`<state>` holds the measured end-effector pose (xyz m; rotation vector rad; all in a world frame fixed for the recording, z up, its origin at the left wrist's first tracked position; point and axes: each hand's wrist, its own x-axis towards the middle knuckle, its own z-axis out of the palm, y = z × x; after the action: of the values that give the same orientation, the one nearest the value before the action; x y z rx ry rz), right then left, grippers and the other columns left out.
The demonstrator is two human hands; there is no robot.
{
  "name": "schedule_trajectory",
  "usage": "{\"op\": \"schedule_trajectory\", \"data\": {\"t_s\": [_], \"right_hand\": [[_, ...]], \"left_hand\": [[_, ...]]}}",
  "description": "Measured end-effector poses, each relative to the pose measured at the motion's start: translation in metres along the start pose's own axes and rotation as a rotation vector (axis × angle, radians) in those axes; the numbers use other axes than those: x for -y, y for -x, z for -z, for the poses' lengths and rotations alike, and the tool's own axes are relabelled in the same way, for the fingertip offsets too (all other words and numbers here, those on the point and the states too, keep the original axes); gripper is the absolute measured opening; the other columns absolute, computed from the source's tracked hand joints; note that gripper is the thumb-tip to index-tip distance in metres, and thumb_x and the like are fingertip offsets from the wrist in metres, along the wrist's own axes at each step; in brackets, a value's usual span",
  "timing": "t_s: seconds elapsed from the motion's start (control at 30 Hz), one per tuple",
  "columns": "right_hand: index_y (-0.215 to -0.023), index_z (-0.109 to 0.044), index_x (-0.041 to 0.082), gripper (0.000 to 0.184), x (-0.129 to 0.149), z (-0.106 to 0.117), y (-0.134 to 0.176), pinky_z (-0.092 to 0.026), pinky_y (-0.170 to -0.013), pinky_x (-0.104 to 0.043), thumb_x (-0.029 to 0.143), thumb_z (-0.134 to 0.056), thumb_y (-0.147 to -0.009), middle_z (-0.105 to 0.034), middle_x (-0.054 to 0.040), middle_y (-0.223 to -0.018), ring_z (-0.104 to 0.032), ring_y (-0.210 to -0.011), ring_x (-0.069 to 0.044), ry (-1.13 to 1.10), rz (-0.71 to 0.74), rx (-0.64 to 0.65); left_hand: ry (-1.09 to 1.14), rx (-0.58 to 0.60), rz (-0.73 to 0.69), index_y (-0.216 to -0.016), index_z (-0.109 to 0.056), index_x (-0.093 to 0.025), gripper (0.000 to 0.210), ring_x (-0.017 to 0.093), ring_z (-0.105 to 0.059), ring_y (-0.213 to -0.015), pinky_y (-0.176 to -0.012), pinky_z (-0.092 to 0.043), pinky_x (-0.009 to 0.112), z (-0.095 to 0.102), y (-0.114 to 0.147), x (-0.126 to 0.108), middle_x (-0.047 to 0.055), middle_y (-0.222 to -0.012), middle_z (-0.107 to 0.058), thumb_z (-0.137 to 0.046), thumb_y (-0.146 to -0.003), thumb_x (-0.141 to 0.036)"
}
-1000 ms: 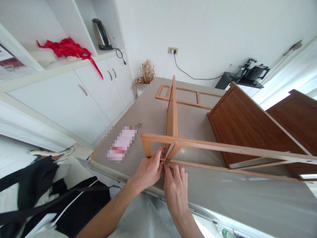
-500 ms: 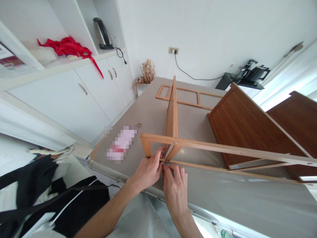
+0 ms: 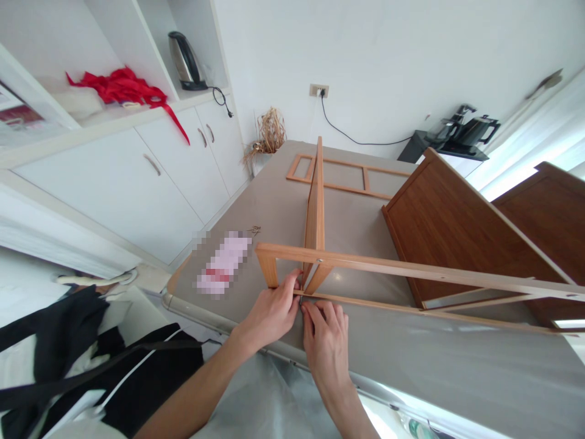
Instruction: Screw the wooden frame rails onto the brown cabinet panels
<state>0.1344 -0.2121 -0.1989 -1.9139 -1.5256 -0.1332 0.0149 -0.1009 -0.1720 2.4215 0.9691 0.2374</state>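
Note:
A light-brown wooden frame (image 3: 388,260) stands on its edge on the table, with an upright wooden board (image 3: 314,201) meeting it near its left end. Low at that joint, my left hand (image 3: 273,312) has its fingers closed around the lower rail (image 3: 361,302) of the frame. My right hand (image 3: 326,335) is just to the right, thumb and fingertips pinched on a small dark metal screw (image 3: 301,299) at the rail's near face. The fingertips partly hide the screw.
Several loose screws (image 3: 254,230) lie beside a pixelated pink packet (image 3: 223,265) on the grey table (image 3: 439,360). A flat wooden ladder-like frame (image 3: 336,186) lies at the back. Large brown panels (image 3: 450,225) lean at the right. White cabinets (image 3: 114,171) line the left.
My right hand's fingertips have shifted slightly right and back from the rail, still pinched near the screw. My left hand keeps its place on the frame. The view has moved a little.

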Motion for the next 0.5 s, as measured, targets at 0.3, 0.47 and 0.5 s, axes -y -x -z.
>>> {"op": "schedule_trajectory", "data": {"t_s": [0.3,0.47,0.5], "right_hand": [[-0.103,-0.072,0.023,0.017,0.0009,0.0005,-0.0004,-0.035,-0.076,-0.035,0.018,-0.055,-0.105,-0.066,-0.0038,-0.096,-0.052,-0.088,-0.02,-0.001,-0.002,-0.025],[-0.103,-0.073,0.023,0.018,0.0028,0.0017,-0.0017,-0.036,-0.075,-0.035,0.017,-0.056,-0.105,-0.066,-0.0044,-0.097,-0.052,-0.088,-0.02,0.015,0.004,-0.04],[-0.103,-0.073,0.023,0.018,0.0031,0.0018,-0.0017,-0.036,-0.075,-0.035,0.016,-0.056,-0.104,-0.066,-0.0046,-0.097,-0.052,-0.088,-0.02,0.019,0.005,-0.043]], "left_hand": [[0.031,0.007,0.0,-0.152,-0.025,-0.022,0.053,0.026,-0.072,-0.119,-0.092,-0.061,0.038,-0.0013,0.0007,0.0023,0.01,-0.134,-0.07,-0.044,-0.104,-0.014],[0.031,0.012,0.002,-0.153,-0.022,-0.024,0.055,0.027,-0.072,-0.121,-0.092,-0.06,0.038,-0.002,0.0009,0.0026,0.011,-0.135,-0.069,-0.043,-0.104,-0.014],[0.032,0.012,0.002,-0.154,-0.021,-0.024,0.055,0.027,-0.071,-0.121,-0.092,-0.06,0.038,-0.0019,0.0009,0.0025,0.011,-0.135,-0.069,-0.043,-0.104,-0.014]]}}
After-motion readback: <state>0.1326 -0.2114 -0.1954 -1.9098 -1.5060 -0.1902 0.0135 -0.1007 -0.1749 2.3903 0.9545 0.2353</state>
